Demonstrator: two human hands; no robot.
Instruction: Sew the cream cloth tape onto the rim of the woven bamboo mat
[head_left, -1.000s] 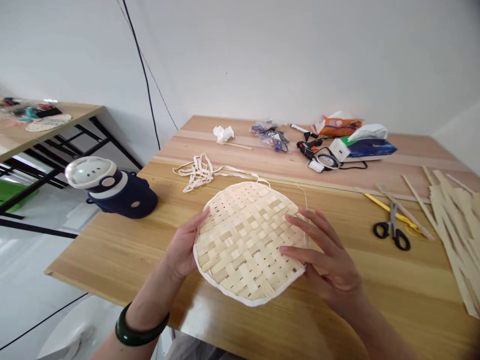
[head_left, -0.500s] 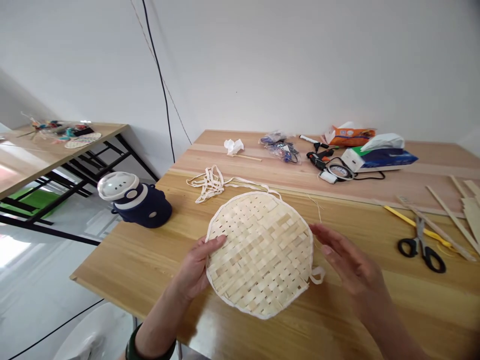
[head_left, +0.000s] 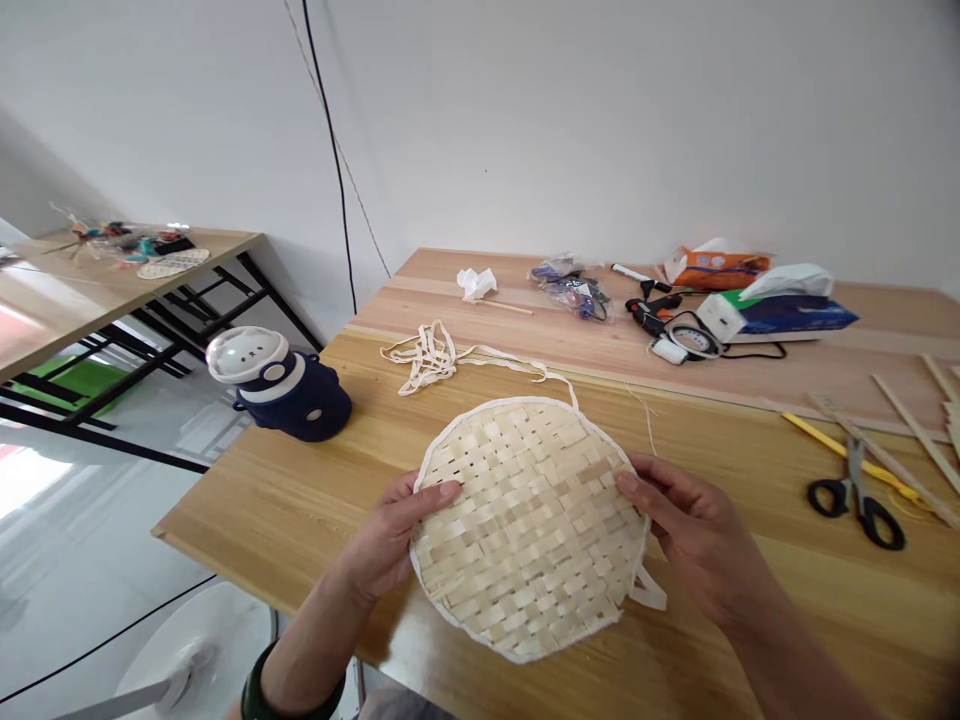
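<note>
A round woven bamboo panel point(head_left: 529, 530) with white cloth tape along its rim is held above the table, its face towards me. My left hand point(head_left: 394, 530) grips its left edge, thumb on the front. On the right edge, my right hand point(head_left: 686, 530) pinches it the same way, fingers hidden behind. A loose tape end point(head_left: 649, 590) sticks out at the lower right rim. From the top rim the tape runs back to a tangled heap of white tape point(head_left: 429, 360). A thin thread point(head_left: 646, 415) lies behind my right hand.
Black-handled scissors point(head_left: 855, 497), a yellow strip point(head_left: 847, 455) and bamboo strips point(head_left: 919, 425) lie at right. Behind are a glue gun point(head_left: 654, 314), tissue packs point(head_left: 787, 308), bagged items point(head_left: 574, 287) and crumpled tissue point(head_left: 477, 284). A navy bottle point(head_left: 289, 392) stands at left.
My right hand has closed on the panel's right edge, where before it was open beside it. The panel has shifted slightly down and right, and the camera view has moved a little.
</note>
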